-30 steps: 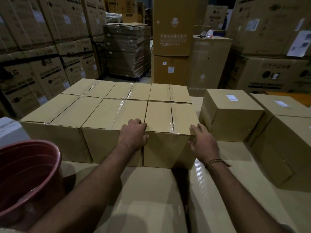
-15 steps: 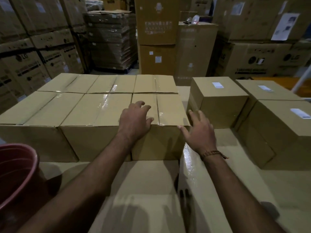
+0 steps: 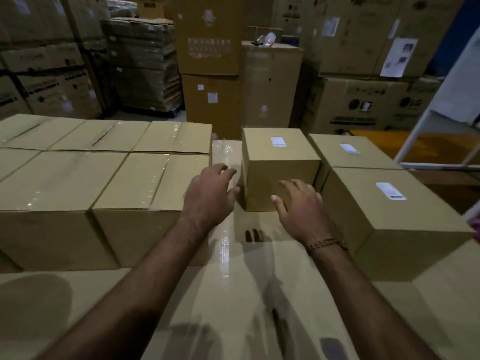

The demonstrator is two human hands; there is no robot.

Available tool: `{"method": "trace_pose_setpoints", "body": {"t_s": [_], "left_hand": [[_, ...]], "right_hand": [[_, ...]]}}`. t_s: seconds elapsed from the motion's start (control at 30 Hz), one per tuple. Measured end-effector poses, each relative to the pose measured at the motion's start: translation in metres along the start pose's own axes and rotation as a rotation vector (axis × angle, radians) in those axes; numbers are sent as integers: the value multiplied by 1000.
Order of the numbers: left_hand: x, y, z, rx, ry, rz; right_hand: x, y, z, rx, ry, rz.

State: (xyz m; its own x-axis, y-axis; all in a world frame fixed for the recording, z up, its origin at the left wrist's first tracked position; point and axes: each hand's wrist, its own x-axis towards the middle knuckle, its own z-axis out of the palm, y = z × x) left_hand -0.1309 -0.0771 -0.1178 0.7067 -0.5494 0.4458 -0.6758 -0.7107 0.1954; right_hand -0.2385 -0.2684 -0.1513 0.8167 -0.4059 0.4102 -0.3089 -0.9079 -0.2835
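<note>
Now the left hand (image 3: pixel 210 196) and right hand (image 3: pixel 302 207), fingers spread and holding nothing, hover at the front corners of the small brown cardboard box with a white label (image 3: pixel 281 162) near the far edge of the taped carton top (image 3: pixel 223 258). Likely stiff, fairly light, smooth-sided: clasp opposite walls low.
</note>
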Motion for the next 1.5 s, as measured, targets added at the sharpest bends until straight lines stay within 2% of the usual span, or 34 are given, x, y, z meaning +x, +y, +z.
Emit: {"method": "trace_pose_setpoints", "body": {"t_s": [0.27,0.4,0.57,0.8,0.97,1.2,1.5], "left_hand": [[59,39,63,78,-139,-9],[86,38,91,140,-207,-13],[127,37,117,206,-185,10],[181,43,159,238,-254,-24],[199,31,183,87,-353,-68],[195,22,189,21,-309,-59],[154,26,160,-19,-339,-74]], "right_hand": [[68,72,9,-76,-73,16],[105,83,29,-132,-102,36],[150,93,55,-247,-149,-10],[189,108,83,-348,-225,10],[201,120,90,-387,-308,51],[201,123,90,-465,-247,0],[158,108,68,-513,-185,-71]]}}
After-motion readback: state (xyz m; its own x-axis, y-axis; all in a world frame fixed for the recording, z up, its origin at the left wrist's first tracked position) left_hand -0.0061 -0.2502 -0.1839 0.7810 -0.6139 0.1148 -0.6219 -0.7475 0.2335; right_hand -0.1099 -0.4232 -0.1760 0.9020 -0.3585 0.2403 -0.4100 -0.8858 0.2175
